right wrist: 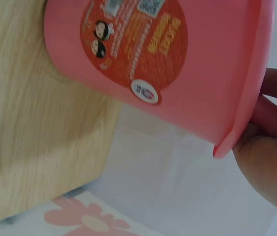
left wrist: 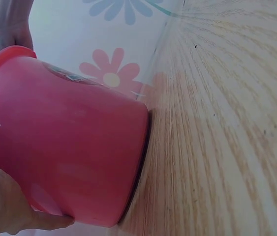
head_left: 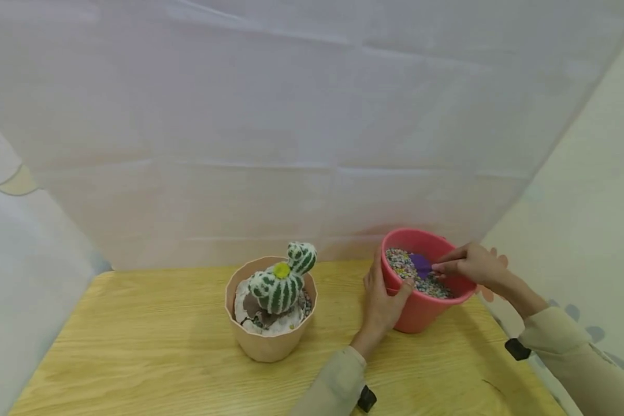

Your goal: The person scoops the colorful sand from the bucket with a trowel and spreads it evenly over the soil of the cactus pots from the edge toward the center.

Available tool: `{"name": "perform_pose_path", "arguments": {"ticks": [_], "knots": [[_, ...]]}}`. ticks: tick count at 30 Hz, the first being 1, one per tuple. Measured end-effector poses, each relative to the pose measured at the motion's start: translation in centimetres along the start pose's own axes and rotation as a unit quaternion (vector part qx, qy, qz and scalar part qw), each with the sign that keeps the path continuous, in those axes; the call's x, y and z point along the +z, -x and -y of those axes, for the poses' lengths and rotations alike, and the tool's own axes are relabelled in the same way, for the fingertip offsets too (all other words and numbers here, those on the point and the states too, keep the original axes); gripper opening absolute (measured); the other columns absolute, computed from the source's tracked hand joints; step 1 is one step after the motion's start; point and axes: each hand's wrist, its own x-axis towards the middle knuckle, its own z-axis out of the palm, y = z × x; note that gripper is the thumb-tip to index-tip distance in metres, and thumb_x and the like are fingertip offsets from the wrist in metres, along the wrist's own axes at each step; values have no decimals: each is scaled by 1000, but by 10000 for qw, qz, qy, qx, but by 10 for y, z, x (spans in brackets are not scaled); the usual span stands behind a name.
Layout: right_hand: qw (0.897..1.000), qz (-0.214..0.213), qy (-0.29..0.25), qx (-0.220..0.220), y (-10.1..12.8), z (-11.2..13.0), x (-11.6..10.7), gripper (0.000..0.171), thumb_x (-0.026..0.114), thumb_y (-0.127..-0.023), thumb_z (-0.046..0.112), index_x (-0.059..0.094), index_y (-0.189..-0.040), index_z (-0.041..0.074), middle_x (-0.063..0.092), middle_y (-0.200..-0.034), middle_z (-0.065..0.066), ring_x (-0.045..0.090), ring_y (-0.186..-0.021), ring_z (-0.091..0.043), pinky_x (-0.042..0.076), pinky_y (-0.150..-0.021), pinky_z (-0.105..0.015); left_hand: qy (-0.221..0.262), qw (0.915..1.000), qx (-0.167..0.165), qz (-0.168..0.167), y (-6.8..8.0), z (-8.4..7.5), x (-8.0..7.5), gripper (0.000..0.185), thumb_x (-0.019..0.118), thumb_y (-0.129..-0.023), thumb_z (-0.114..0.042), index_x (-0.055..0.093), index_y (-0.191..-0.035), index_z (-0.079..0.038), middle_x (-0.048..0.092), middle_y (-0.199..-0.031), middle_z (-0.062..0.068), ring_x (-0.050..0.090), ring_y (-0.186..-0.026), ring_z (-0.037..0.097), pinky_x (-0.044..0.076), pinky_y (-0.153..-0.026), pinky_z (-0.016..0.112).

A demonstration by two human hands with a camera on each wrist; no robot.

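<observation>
A pink plastic bucket (head_left: 420, 315) stands on the table at the right, holding multicoloured gravel (head_left: 401, 264). My left hand (head_left: 382, 305) grips its near left side, thumb at the rim and fingers along the outer wall; part of that hand (left wrist: 3, 199) also shows in the left wrist view. Inside the bucket, my right hand (head_left: 474, 268) pinches a purple scoop (head_left: 421, 264) whose blade lies on the gravel. The right wrist view has this hand (right wrist: 271, 162) by the bucket rim, with the scoop hidden behind the wall.
Left of the bucket is a peach pot (head_left: 270, 346) with a knitted green-and-white cactus (head_left: 279, 293) bearing a yellow flower. White filling and some gravel surround the cactus. The wooden table (head_left: 151, 341) meets a pale cloth backdrop (head_left: 270, 144) behind and at the sides.
</observation>
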Motion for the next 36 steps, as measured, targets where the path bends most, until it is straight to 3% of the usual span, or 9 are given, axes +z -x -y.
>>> {"name": "perform_pose_path", "arguments": {"ticks": [1,3,6,10,17,23,27,31,36], "knots": [[10000,-8,-84,9,2,0,2,27,62,-104,22,76,-121,6,76,-104,-9,70,-102,-25,49,-66,-33,33,10000,-17,13,1,0,1,93,68,-87,-57,12,-161,-48,33,-158,-12,34,-138,19,43,-101,54],[9996,-71,-275,94,6,3,5,29,62,-103,22,74,-122,3,75,-106,-11,70,-100,-26,49,-62,-27,83,9999,-90,35,1,-1,2,93,68,-87,-54,12,-161,-48,33,-158,-12,33,-138,17,42,-102,53],[9971,-100,-714,252,10,6,9,34,63,-103,20,70,-127,-3,74,-108,-15,71,-100,-29,56,-76,-29,52,9998,-176,66,1,0,3,93,67,-87,-54,11,-161,-48,32,-158,-14,32,-137,15,42,-102,51],[9890,-1,-1431,384,8,13,7,39,60,-102,10,59,-133,-14,71,-114,-22,71,-100,-32,58,-79,-33,70,9999,-130,79,-1,0,1,92,66,-89,-54,10,-161,-47,29,-159,-15,31,-137,15,43,-102,51],[9524,610,-2944,507,5,9,1,48,54,-102,0,37,-139,-27,61,-126,-31,69,-107,-32,53,-91,-44,85,9999,-85,112,0,1,0,92,67,-89,-53,9,-161,-48,28,-159,-18,31,-137,16,44,-102,51],[9354,794,-3383,661,8,6,-2,48,48,-104,-2,31,-140,-29,62,-126,-31,68,-109,-32,50,-94,-45,84,9999,-54,125,1,2,1,93,67,-88,-53,9,-161,-48,29,-159,-19,31,-136,16,44,-101,50],[9417,697,-3225,657,12,5,0,49,50,-105,1,33,-141,-27,61,-128,-30,68,-109,-32,49,-95,-47,114,9999,-31,102,2,2,1,93,66,-88,-56,10,-161,-48,30,-159,-19,32,-136,16,44,-101,51],[9622,544,-2636,422,18,4,4,47,52,-106,6,40,-143,-21,61,-131,-28,67,-110,-34,52,-93,-47,119,9999,-11,120,2,2,1,93,66,-88,-57,9,-161,-48,30,-159,-18,32,-136,16,44,-101,51],[9807,449,-1895,-173,22,1,8,41,54,-106,11,53,-140,-14,63,-127,-28,68,-107,-37,57,-69,-32,126,9998,-52,127,1,2,0,93,68,-89,-52,10,-161,-48,30,-159,-18,31,-135,15,45,-101,49]]}}
